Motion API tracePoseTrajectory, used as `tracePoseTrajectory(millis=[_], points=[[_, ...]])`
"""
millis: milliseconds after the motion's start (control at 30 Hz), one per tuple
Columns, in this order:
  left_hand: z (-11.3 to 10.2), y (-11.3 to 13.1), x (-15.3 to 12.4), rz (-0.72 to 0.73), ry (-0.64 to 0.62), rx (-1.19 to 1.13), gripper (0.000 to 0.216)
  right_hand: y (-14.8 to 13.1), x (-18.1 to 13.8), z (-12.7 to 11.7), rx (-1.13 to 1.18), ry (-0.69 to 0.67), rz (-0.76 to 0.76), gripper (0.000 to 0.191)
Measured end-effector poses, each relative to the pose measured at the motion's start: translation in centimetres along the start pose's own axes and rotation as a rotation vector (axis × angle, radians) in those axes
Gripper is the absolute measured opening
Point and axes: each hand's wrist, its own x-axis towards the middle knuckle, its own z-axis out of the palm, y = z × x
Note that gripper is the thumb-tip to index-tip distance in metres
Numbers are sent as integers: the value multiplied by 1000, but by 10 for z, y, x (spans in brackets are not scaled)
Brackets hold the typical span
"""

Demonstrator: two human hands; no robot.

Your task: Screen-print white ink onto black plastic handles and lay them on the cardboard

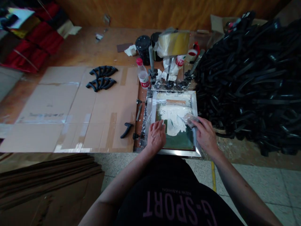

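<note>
A metal-framed printing screen lies in front of me, its green mesh smeared with white ink. My left hand rests on the screen's near left side, fingers together and laid flat. My right hand grips a squeegee smeared with white ink, its blade on the mesh at the right. A wooden-handled tool lies across the far end of the screen.
A big heap of black plastic parts fills the right. Two fans of black curved parts and a single black part lie on flattened cardboard to the left. A water bottle, black tubs and rags stand behind the screen.
</note>
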Motion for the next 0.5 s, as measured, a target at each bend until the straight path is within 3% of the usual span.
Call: tracePoseTrajectory(millis=[333,500], points=[[-6,1,-11,14,-18,22,34,-70,11,18,0,-187,-170,33],[-5,1,-14,9,-24,25,35,-84,18,38,20,-245,-178,34]])
